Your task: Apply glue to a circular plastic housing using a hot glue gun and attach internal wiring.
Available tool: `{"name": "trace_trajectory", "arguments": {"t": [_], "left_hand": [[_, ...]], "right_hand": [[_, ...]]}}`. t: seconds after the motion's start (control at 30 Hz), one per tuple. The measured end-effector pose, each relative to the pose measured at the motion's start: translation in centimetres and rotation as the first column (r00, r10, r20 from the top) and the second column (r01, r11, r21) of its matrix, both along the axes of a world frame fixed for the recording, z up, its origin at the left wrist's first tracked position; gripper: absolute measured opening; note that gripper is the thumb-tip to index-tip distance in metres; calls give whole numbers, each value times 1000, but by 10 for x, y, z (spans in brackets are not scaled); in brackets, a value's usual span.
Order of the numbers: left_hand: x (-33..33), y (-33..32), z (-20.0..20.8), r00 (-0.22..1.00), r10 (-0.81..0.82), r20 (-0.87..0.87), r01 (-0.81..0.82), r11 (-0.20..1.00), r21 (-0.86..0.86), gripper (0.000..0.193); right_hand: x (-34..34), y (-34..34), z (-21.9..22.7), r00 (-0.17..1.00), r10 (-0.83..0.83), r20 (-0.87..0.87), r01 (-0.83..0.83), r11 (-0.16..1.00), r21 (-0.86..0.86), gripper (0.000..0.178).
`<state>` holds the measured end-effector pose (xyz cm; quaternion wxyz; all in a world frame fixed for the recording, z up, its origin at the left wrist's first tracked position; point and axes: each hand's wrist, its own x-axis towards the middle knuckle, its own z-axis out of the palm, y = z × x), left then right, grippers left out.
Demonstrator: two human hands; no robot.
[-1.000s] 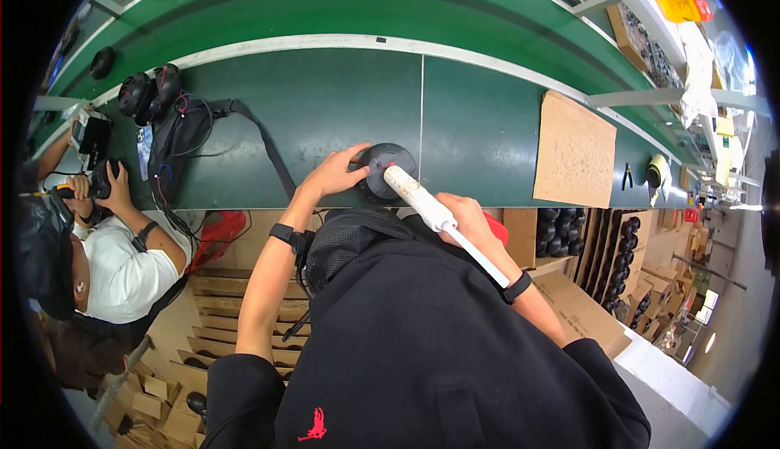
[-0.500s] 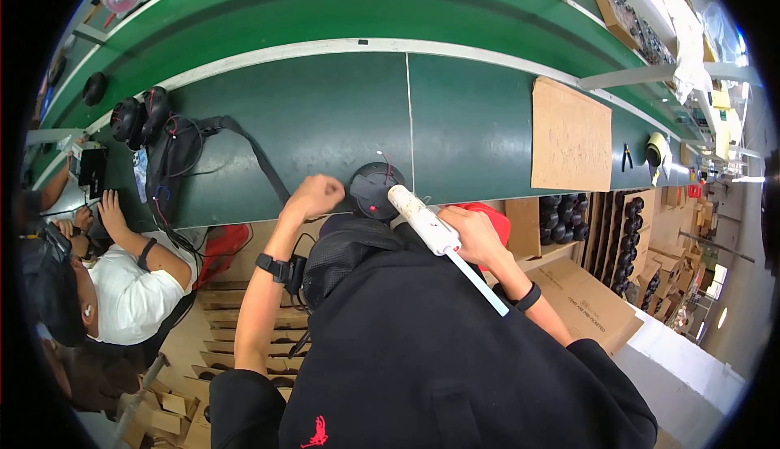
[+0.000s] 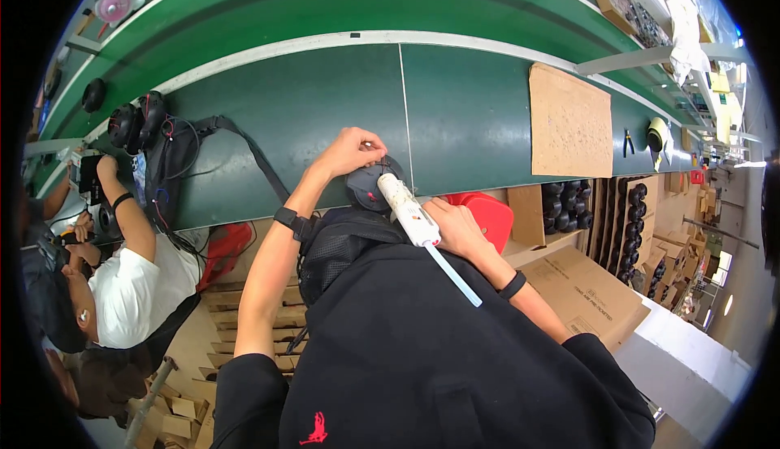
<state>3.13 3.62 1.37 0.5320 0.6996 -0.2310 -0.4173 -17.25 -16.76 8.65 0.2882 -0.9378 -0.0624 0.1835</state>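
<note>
While the left hand [image 3: 351, 150] presses down on the top of a dark round part [image 3: 367, 187], its fingers are curled together over the upper rim, apparently to keep the part from turning or sliding. That part sits at the near edge of the green workbench [image 3: 325, 108], right at the seam between the two bench panels, close against the person's chest.

Right hand [image 3: 457, 225] is closed around a white glue gun [image 3: 408, 207], nozzle end laid onto the round part, a pale glue stick [image 3: 453, 276] trailing out behind toward the person's shoulder. Gun comes in at a slant from the right of the part, likely so the tip meets the face while the holding hand stays clear.

Right of the round part: a red bin [image 3: 490, 215] just under the bench edge, then a brown cardboard sheet [image 3: 570, 121] lying flat on the bench, then racks of similar dark round parts [image 3: 569, 203] below. Left of the round part, well apart: a co-worker in a white shirt [image 3: 134, 290], hands busy with something dark; cannot tell what.
</note>
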Motion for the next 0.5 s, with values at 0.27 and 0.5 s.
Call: {"name": "trace_trajectory", "arguments": {"t": [0.27, 0.5], "left_hand": [[-4, 8, 5, 989, 71, 128, -75, 997, 31, 17], [-6, 17, 7, 974, 76, 215, -91, 994, 59, 17]], "right_hand": [[0, 9, 7, 996, -71, -45, 66, 993, -94, 29], [0, 6, 3, 995, -99, -4, 99, 995, -33, 24]]}}
